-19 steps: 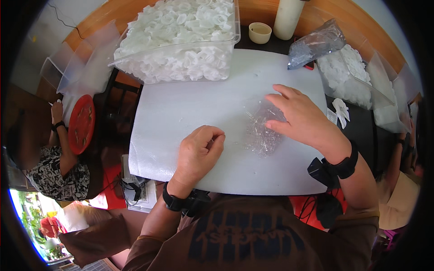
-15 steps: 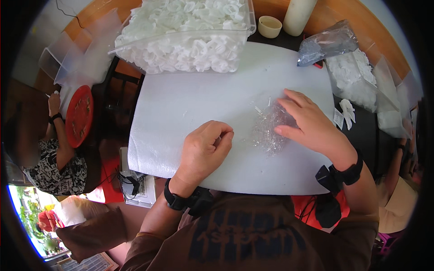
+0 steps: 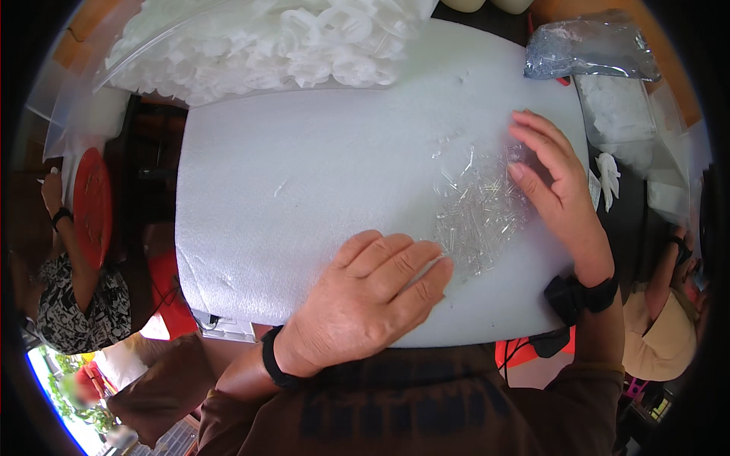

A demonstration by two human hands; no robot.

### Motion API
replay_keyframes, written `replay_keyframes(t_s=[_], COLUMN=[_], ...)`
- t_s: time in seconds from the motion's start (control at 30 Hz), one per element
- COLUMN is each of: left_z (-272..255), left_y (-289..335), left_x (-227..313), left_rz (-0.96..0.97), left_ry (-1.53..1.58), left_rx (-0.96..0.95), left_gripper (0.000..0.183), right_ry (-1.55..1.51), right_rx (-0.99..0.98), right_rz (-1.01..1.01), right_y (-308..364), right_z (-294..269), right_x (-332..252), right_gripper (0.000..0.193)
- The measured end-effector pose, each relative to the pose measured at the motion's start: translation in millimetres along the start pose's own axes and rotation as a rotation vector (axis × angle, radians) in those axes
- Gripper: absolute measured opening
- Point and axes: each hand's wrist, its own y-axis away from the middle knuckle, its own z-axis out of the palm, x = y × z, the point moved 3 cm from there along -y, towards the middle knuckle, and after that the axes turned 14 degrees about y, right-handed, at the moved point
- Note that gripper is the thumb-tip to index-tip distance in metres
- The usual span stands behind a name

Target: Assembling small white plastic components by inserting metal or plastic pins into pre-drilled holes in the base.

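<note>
A loose pile of small, clear, thin tube-like pieces [image 3: 483, 213] lies spread on the white foam-covered tabletop [image 3: 304, 197]. My left hand [image 3: 369, 300] is palm down at the pile's near left edge, its fingers stretched out side by side; what is under the palm is hidden. On the far right side of the pile, my right hand [image 3: 559, 171] is open, with fingers apart and curved toward the pieces. Nothing shows between its thumb and fingers. Dark bands circle both wrists.
A clear bin of white plastic rings [image 3: 304, 53] stands at the far left of the tabletop. Far right are a bag of clear bluish pieces [image 3: 589, 49], a bin of white parts [image 3: 620, 110] and a white glove [image 3: 608, 178]. People sit on both sides, a red tray [image 3: 91, 205] left.
My left hand has moved right to the pile and its fingers have straightened. The right hand has shifted off to the pile's right edge. The view has tilted lower and closer.
</note>
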Motion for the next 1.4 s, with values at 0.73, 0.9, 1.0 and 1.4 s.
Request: replay_keyframes(t_s=[0.73, 0.9, 1.0, 1.4], left_z=[11, 15, 15, 12], left_y=[-16, -21, -23, -17], left_x=[-1, 0, 4, 19], left_rz=[-0.220, -0.176, -0.169, -0.266], left_ry=[-0.076, -0.088, -0.123, -0.089], left_rx=[-0.119, -0.140, -0.128, -0.022], left_gripper=[0.047, 0.047, 0.045, 0.045], right_ry=[-0.712, -0.218, -0.104, -0.270], right_rx=[0.049, -0.010, 0.123, 0.225], right_rz=[0.147, -0.100, -0.152, -0.208], right_y=[6, 2, -1, -2], right_z=[-7, -10, 2, 12], right_x=[35, 17, 13, 4], right_gripper=[0.029, 0.053, 0.056, 0.055])
